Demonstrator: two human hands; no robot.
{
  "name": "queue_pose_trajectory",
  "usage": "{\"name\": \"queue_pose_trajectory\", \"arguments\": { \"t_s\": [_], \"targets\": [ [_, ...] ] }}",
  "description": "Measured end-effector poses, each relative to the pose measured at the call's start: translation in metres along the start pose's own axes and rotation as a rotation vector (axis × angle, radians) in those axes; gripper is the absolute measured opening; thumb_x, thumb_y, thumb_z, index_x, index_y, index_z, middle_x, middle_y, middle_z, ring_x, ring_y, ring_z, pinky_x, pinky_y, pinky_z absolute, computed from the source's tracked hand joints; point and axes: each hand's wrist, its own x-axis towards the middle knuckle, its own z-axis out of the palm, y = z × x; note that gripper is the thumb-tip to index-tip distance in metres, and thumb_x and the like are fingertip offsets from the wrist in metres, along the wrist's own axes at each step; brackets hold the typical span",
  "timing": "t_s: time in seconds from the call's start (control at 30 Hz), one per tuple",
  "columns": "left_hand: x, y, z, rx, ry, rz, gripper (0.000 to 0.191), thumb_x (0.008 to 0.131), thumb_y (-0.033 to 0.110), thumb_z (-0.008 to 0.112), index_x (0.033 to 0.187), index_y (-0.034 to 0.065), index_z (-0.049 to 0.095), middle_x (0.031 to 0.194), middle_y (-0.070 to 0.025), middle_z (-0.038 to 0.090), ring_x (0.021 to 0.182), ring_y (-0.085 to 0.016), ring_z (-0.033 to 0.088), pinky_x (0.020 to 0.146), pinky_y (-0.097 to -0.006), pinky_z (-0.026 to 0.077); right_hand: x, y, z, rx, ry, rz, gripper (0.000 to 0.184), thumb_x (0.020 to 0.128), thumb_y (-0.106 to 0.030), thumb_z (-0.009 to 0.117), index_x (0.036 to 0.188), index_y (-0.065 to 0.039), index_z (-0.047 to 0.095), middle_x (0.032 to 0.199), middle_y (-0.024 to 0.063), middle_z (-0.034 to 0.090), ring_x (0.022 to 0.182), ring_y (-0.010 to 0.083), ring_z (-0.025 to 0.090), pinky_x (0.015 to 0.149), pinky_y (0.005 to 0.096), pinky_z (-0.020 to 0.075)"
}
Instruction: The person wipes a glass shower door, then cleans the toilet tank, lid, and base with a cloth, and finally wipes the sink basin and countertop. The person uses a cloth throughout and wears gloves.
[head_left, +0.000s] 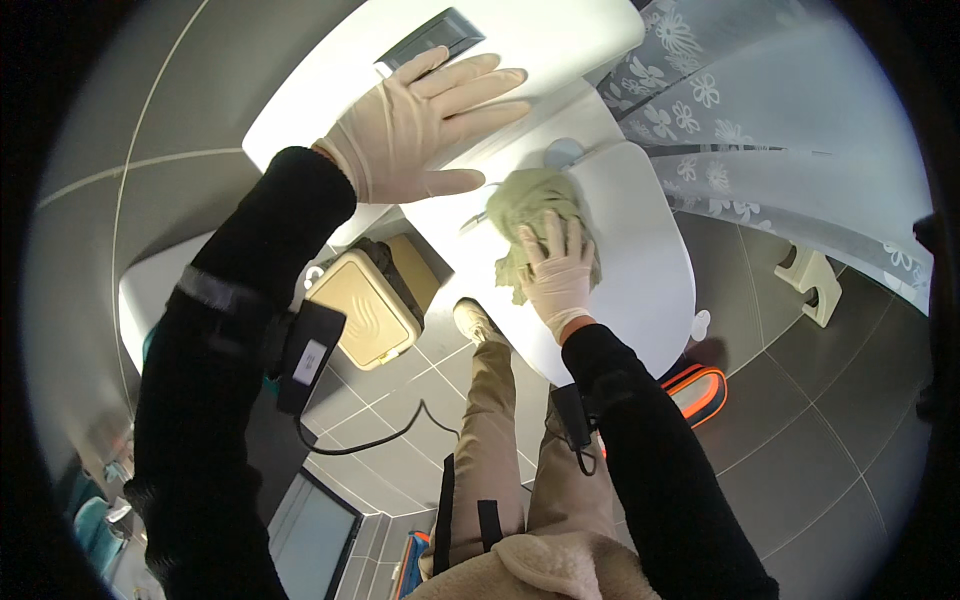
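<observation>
My right hand (556, 279), in a pale disposable glove, lies palm down on a crumpled green cloth (536, 193) and presses it against the closed white toilet lid (637, 225). The fingers are bent over the cloth's folds. My left hand (435, 124) wears a matching glove and holds nothing, its fingers spread. It is at the white toilet cistern (570, 26), beside the dark flush plate (442, 34); whether the palm touches the cistern cannot be seen. A round bluish hinge cap (562, 153) shows at the back of the lid.
A beige lidded bin (365, 311) stands left of the toilet. To the right hang translucent flowered shower curtains (765, 112), with a cream plastic stool (814, 281) below. An orange-rimmed container (701, 394) sits by the toilet's front. A black cable (360, 450) dangles from my left forearm.
</observation>
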Motion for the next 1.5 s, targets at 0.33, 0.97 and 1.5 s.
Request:
{"name": "queue_pose_trajectory", "arguments": {
  "t_s": [0.33, 0.97, 1.5],
  "targets": [
    [-0.001, -0.008, 0.020, -0.057, 0.018, 0.036, 0.041, 0.093, 0.027, 0.052, 0.134, 0.0218, 0.057, 0.151, -0.0080, 0.045, 0.143, -0.027, 0.037, 0.117, -0.0517, 0.029, 0.126, -0.045, -0.006, 0.037, -0.336, -0.217, 0.046, 0.095, -0.024, 0.055, 0.141, -0.023, 0.055, 0.146, -0.0006, 0.048, 0.128, 0.0300, 0.048, 0.104, 0.0559, 0.0397],
    [0.000, -0.003, 0.016, 0.005, -0.063, -0.006, 0.046, 0.096, 0.041, 0.054, 0.141, 0.0320, 0.052, 0.155, 0.0025, 0.039, 0.143, -0.018, 0.033, 0.123, -0.0395, 0.022, 0.148, 0.062, -0.062, -0.037, -0.044, 0.016, 0.036, 0.089, -0.021, 0.064, 0.125, -0.023, 0.065, 0.136, 0.0066, 0.053, 0.120, 0.0301, 0.056, 0.100, 0.0451, 0.0500],
    [0.000, -0.003, 0.017, -0.079, 0.003, -0.021, 0.041, 0.094, 0.033, 0.057, 0.134, 0.0283, 0.058, 0.150, 0.0035, 0.045, 0.142, -0.018, 0.035, 0.123, -0.0387, 0.022, 0.166, 0.056, -0.021, -0.143, -0.143, -0.365, 0.032, 0.088, -0.014, 0.058, 0.114, -0.030, 0.070, 0.140, -0.0045, 0.054, 0.108, 0.0226, 0.060, 0.080, 0.0326, 0.0560]
  ]
}}
